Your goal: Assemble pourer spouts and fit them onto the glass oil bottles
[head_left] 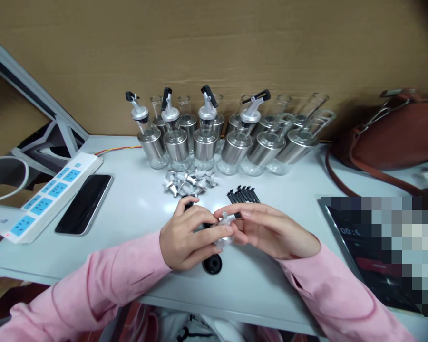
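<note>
In front of me, my left hand (183,235) and my right hand (273,227) meet around a silver pour spout (227,219). The left fingers close on its near side. At its tip, a small black piece (237,215) is by my right thumb and fingers. My hands hide most of the spout's base. Just below lies a round black stopper (212,264). Beyond my left hand is a heap of silver spout tops (176,184). Several slim black caps (243,194) lie in a row beyond my right hand.
Glass bottles with steel sleeves (205,147) stand along the back, some fitted with spouts. A power strip (53,197) and a phone (84,204) lie left. At right are a brown bag (388,133) and a partly blurred tablet (360,247).
</note>
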A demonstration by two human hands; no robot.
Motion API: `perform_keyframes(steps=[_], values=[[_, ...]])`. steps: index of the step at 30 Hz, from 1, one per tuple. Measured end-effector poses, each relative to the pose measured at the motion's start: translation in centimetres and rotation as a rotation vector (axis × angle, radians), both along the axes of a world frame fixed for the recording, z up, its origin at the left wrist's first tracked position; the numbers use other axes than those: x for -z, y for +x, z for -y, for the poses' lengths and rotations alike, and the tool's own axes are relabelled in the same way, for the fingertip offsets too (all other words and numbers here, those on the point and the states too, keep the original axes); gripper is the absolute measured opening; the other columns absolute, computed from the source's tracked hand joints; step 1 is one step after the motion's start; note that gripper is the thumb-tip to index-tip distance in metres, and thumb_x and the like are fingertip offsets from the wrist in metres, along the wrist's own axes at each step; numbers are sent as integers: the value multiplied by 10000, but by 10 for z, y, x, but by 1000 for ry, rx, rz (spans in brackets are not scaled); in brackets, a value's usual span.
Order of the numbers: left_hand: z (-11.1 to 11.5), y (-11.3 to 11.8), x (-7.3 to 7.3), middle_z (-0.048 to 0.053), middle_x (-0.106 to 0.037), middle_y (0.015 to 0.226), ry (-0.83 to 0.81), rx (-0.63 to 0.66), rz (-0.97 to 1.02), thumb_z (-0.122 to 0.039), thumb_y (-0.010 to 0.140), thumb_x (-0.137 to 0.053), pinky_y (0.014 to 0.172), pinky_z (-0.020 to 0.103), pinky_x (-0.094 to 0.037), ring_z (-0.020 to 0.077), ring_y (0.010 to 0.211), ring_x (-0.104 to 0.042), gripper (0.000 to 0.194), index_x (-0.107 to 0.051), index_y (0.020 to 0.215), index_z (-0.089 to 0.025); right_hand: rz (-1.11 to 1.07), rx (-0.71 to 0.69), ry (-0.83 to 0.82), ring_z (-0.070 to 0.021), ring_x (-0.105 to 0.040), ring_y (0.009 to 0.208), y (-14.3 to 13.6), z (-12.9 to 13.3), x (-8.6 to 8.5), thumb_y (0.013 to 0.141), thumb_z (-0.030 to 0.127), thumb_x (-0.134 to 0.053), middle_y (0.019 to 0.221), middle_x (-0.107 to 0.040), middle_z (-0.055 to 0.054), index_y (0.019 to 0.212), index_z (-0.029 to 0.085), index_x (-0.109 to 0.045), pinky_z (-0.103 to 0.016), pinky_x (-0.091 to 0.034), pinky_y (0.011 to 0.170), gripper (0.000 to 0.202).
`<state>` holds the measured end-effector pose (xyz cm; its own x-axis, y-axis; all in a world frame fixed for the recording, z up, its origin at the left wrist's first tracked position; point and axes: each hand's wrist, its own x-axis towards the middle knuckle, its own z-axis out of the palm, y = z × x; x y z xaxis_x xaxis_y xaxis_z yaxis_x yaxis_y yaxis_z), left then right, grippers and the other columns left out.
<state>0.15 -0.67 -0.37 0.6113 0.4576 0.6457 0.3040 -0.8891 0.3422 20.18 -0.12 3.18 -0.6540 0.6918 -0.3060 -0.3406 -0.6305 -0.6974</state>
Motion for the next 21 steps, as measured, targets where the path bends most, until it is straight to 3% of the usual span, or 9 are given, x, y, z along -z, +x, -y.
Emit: perform_keyframes(steps=[10,21], values=[[0,1,-1,38,-592,871,-24,-14,-34,-274,909,-412,925,437,-290,166,816,-552,253,-501,1131,-194,-4,51,-110,-92,-468,600,-3,0,5,673,274,-702,655,-536,-12,859,108,-681,-226,-359,570,249],[1,2,0,35,-614,874,-33,-40,-66,-297,946,-345,944,430,-262,150,814,-559,275,-482,1160,-191,-15,26,-57,-89,-431,573,-1,-1,5,693,287,-688,656,-536,-6,857,125,-668,-240,-334,600,231]])
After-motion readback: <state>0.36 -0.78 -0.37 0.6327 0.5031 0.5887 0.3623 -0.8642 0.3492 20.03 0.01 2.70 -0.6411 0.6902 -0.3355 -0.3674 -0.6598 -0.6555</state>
